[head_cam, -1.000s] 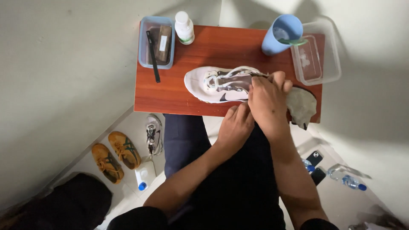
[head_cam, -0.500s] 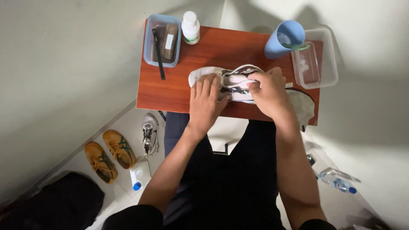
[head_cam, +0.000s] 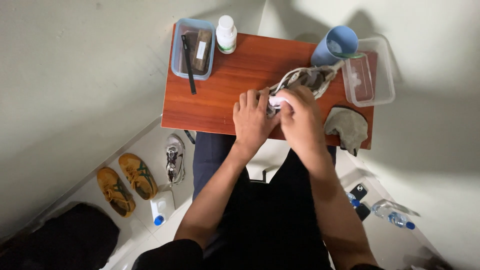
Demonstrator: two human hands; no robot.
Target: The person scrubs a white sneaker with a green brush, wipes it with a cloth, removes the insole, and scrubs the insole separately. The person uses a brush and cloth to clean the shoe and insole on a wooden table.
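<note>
1. Both hands sit together at the front-middle of the red-brown tabletop (head_cam: 225,85), clamped on a white and grey sneaker (head_cam: 305,79).
2. Left hand (head_cam: 252,120): fingers spread over the near end of the sneaker, pressing it down. Palm faces down.
3. Right hand (head_cam: 300,117): closed over the same end, touching the left hand. A bit of white shows between the thumbs; cannot tell whether it is part of the shoe or a cloth.
4. The sneaker lies at an angle, its far end pointing to the blue cup (head_cam: 334,46) and close to it. Laces and opening face up.
5. Grey cloth (head_cam: 347,127) lies crumpled at the right front corner of the tabletop, just beside the right hand.
6. Clear plastic tub (head_cam: 382,70) sits at the right edge, overhanging it, beside the cup.
7. Blue tray (head_cam: 177,55) at the back left corner holds a brown brush (head_cam: 202,42) and a long black tool (head_cam: 188,65) that sticks out over its front rim.
8. White bottle (head_cam: 226,34) stands just right of the tray.
9. Floor, left: a pair of yellow shoes (head_cam: 127,182), one grey sneaker (head_cam: 175,159), a white jug with a blue cap (head_cam: 161,207).
10. Floor, right: a clear water bottle (head_cam: 392,212).
</note>
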